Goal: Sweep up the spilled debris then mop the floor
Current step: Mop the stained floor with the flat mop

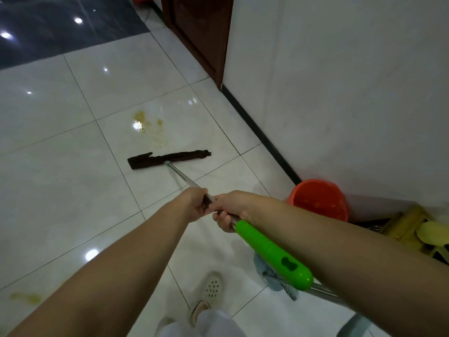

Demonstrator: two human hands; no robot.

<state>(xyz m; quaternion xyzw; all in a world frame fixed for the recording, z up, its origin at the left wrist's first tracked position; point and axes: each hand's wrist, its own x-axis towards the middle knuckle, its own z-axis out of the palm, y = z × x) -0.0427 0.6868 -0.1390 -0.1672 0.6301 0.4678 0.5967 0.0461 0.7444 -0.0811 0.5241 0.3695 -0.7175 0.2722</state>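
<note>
Now mopping | right hand (229, 210) and left hand (194, 203), fingers curling round the mop handle (272, 254) | mop head (167, 158) lying flat on floor (60, 166), just short of yellow spill (148, 127) | next: pushing head forward through it.

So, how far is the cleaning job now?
Sweeping looks done: yellowish bits sit in the orange bucket. Mopping is in hand: left hand and right hand grip the mop handle. Left: the yellow smear ahead and another smear nearer.
</note>
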